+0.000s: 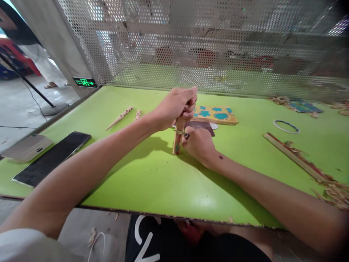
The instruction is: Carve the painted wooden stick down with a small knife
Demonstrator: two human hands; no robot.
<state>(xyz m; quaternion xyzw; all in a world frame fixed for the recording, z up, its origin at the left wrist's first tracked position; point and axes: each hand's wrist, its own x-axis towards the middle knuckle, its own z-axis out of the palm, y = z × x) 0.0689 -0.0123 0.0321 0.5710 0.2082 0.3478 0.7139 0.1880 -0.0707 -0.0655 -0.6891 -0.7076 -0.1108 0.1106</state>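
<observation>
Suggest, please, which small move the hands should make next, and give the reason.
I would probably ease the knife a little down the wooden stick, away from the left hand: the right hand holds the blade across the wood just below the left fist, and the stick stands upright, seemingly braced on the green table.

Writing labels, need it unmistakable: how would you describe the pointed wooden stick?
On the green table, look left, just beyond the black phone. The pointed stick lies there at a slant, dark spots on its far end. Its spotted neighbour to the right shows no sharp tip.
</observation>
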